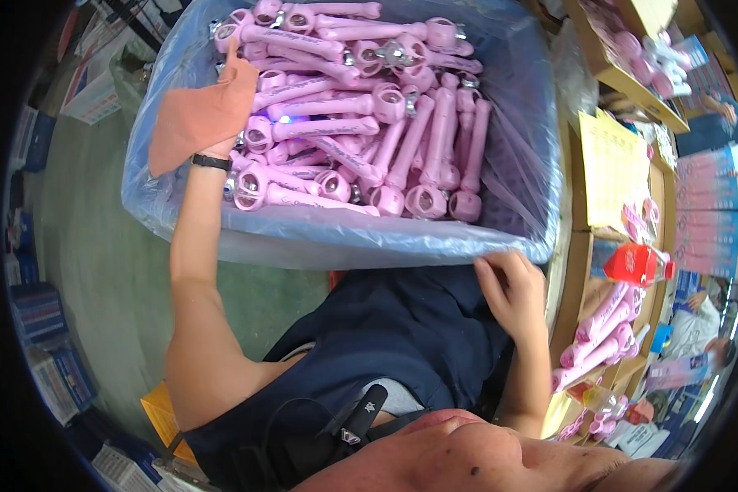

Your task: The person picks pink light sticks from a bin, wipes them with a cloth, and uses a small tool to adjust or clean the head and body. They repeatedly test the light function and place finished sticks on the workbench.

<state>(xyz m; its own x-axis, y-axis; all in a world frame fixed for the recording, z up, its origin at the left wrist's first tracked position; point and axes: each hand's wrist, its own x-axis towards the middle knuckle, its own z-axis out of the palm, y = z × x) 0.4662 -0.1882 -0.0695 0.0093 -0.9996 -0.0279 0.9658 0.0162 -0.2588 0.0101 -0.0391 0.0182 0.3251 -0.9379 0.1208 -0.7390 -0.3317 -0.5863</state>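
Note:
A large bin lined with blue plastic point(377, 243) stands in front of me, piled with pink wand-like toys point(324, 129) that have straight handles and round heads with clear or silvery parts. My left hand point(213, 119) reaches over the bin's left side, among the toys. A flat salmon-coloured patch, perhaps a cloth or glove, covers most of it and hides the fingers. One narrow part points up at a toy head near the far left corner. At the near right corner, my right hand point(512, 291) curls its fingers over the liner's edge.
Right of the bin, cardboard trays point(572, 328) hold more pink toys point(603, 340), a yellow sheet point(613, 168) and a red-labelled bottle point(635, 264). Other people work at the far right. Stacked boxes point(37, 316) line the left, beyond the green floor point(98, 246). A blue light point(284, 119) glows among the toys.

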